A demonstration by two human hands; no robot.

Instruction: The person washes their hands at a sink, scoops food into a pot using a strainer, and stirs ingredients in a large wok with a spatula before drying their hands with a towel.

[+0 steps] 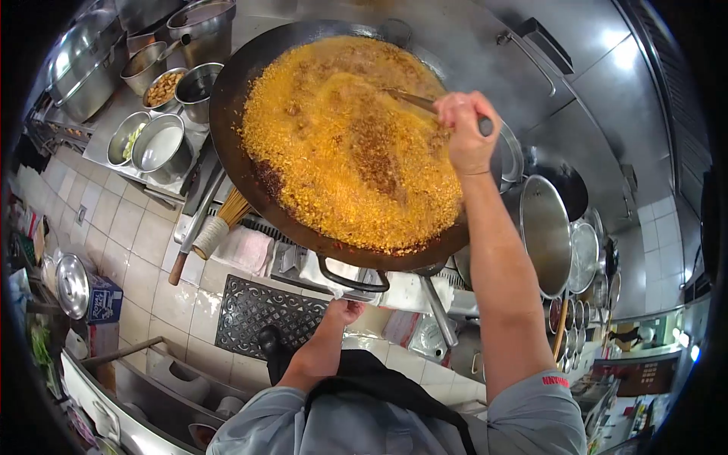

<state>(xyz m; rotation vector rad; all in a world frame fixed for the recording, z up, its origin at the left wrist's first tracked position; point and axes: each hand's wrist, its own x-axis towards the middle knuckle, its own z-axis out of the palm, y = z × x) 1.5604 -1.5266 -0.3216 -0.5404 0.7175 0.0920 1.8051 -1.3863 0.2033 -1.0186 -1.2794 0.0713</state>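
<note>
Wok (230,155) lies beyond left hand (346,311) (grip unclear), beneath right hand (469,130) gripping a utensil (413,99).

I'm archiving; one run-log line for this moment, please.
round black metal wok: holds grainy yellow-orange food; right hand: grips dark-handled metal utensil, end in food; left hand: near wok's black loop handle, grip unclear
</note>
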